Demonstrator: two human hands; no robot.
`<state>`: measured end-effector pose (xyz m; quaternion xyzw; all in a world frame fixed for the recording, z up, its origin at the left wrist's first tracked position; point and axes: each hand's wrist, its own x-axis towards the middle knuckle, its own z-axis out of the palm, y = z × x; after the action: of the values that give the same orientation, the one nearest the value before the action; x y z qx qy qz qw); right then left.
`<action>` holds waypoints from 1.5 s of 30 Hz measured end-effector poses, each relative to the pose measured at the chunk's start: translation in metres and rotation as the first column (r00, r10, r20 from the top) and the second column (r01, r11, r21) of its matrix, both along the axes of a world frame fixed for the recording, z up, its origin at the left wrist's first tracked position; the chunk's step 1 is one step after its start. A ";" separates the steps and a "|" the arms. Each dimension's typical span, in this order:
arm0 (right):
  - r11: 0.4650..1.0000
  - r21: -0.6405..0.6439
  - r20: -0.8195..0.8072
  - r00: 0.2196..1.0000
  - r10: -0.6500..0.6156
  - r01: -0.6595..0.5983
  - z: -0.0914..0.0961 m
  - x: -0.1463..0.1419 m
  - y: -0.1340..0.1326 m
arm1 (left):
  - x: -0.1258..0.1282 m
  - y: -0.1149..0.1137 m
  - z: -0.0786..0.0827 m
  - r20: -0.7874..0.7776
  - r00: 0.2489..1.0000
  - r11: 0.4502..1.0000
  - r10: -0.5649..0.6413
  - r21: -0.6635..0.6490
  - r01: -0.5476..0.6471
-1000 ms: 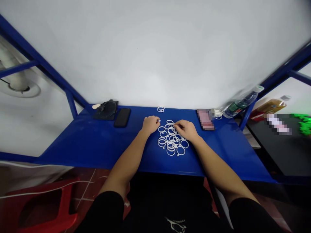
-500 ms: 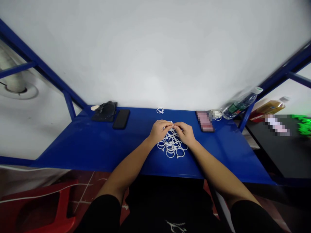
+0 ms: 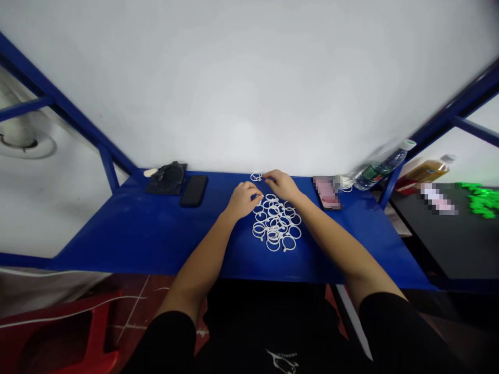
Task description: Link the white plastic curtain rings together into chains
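Observation:
Several white plastic rings [image 3: 289,243], each with a small knob, lie in an overlapping pile on the blue tabletop [image 3: 156,239]. At the pile's upper left edge, my left hand [image 3: 244,200] is closed in a pinch. A small white bit shows at its fingertips, but I cannot tell whether it belongs to a held ring or to the pile. Beyond the pile, my right hand [image 3: 281,185] reaches toward the wall, thumb and fingers slightly apart. Its fingertips are just right of a few white rings [image 3: 256,177] at the back edge.
A black phone [image 3: 194,190] and a crumpled black plastic bag [image 3: 167,178] lie at the back left. Toward the right are a pixelated phone [image 3: 326,192], a white cable [image 3: 346,183] and a tilted plastic bottle [image 3: 384,166]. Blue frame bars flank the tabletop; a white wall stands behind.
My hands, earlier fingertip to fingertip above the pile, have parted. The right moved up and left toward the back rings; the left shifted slightly left. More of the pile now shows.

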<state>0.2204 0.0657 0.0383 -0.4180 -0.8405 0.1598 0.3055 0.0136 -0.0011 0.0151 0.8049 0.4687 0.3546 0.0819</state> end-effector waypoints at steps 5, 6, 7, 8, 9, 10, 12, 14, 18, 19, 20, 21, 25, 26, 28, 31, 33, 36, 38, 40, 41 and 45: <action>0.999 -0.042 0.414 0.910 0.002 0.017 -0.010 -0.029 0.032 | 0.004 0.002 -0.013 0.110 0.986 0.969 -0.126 -0.197 0.146; 0.998 -0.048 0.463 0.886 -0.008 0.034 -0.013 -0.030 0.032 | 0.005 0.002 -0.014 0.145 0.986 0.971 -0.085 -0.208 0.114; 0.998 -0.046 0.497 0.868 -0.013 0.041 -0.015 -0.029 0.030 | 0.005 0.003 -0.015 0.170 0.985 0.975 -0.042 -0.207 0.078; 0.998 -0.039 0.517 0.856 -0.013 0.039 -0.017 -0.027 0.027 | 0.005 0.004 -0.016 0.187 0.982 0.980 0.000 -0.197 0.038; 0.999 -0.029 0.523 0.852 -0.014 0.034 -0.018 -0.023 0.023 | 0.004 0.005 -0.017 0.196 0.980 0.983 0.033 -0.182 0.003; 0.999 -0.018 0.521 0.854 -0.017 0.032 -0.018 -0.019 0.019 | 0.003 0.006 -0.018 0.201 0.978 0.985 0.059 -0.168 -0.024; 0.999 -0.009 0.497 0.867 -0.032 0.041 -0.018 -0.008 0.011 | 0.001 0.009 -0.020 0.202 0.975 0.986 0.089 -0.154 -0.058; 0.998 -0.016 0.439 0.897 -0.051 0.065 -0.017 0.003 0.004 | 0.002 0.010 -0.021 0.181 0.979 0.986 0.093 -0.157 -0.065; 0.995 -0.048 0.160 0.984 -0.082 0.090 -0.016 0.021 -0.012 | 0.008 0.004 -0.020 0.152 0.987 0.994 0.061 -0.096 -0.047; 0.994 -0.075 0.067 0.995 -0.071 0.076 -0.016 0.024 -0.017 | 0.011 0.001 -0.018 0.163 0.986 0.998 0.039 -0.049 -0.032; 0.993 -0.104 -0.036 0.998 -0.052 0.048 -0.017 0.027 -0.024 | 0.014 -0.002 -0.015 0.174 0.985 1.000 0.012 0.007 -0.013; 0.991 -0.133 -0.138 0.990 -0.042 0.024 -0.017 0.030 -0.031 | 0.017 -0.005 -0.013 0.178 0.984 0.998 -0.020 0.065 0.009; 0.940 -0.325 -0.409 0.912 -0.040 -0.104 -0.018 0.032 -0.060 | 0.030 -0.017 -0.002 0.121 0.990 0.976 -0.077 0.214 0.050; 0.921 -0.363 -0.461 0.886 -0.044 -0.143 -0.018 0.031 -0.066 | 0.032 -0.019 -0.001 0.104 0.992 0.973 -0.065 0.226 0.040; 0.885 -0.408 -0.534 0.845 -0.031 -0.225 -0.018 0.027 -0.074 | 0.033 -0.021 0.001 0.079 0.997 0.971 -0.026 0.241 0.006; 0.870 -0.417 -0.565 0.825 -0.022 -0.262 -0.018 0.022 -0.079 | 0.029 -0.021 0.000 0.048 0.999 0.969 0.016 0.245 -0.027; 0.886 -0.407 -0.558 0.828 -0.048 -0.223 -0.017 0.021 -0.082 | 0.027 -0.021 0.000 0.047 0.999 0.969 0.018 0.247 -0.030; 0.922 -0.365 -0.537 0.839 -0.093 -0.131 -0.017 0.020 -0.084 | 0.028 -0.021 -0.002 0.082 0.997 0.970 0.004 0.242 -0.024; 0.941 -0.332 -0.538 0.832 -0.133 -0.065 -0.020 0.019 -0.083 | 0.032 -0.021 -0.004 0.086 0.996 0.974 -0.012 0.225 -0.008; 0.945 -0.327 -0.555 0.814 -0.173 -0.022 -0.024 0.016 -0.081 | 0.037 -0.019 -0.008 0.075 0.997 0.978 -0.014 0.207 -0.002; 0.943 -0.334 -0.560 0.807 -0.189 -0.012 -0.026 0.015 -0.080 | 0.038 -0.018 -0.009 0.071 0.997 0.979 -0.006 0.202 -0.008; 0.932 -0.362 -0.533 0.826 -0.182 -0.028 -0.030 0.011 -0.081 | 0.035 -0.013 -0.013 0.088 0.996 0.974 0.017 0.224 -0.036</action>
<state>0.2312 -0.0150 0.0086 -0.4351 -0.6535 0.4106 0.4637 0.0484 -0.0138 0.0026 0.7868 0.4323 0.4405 0.0052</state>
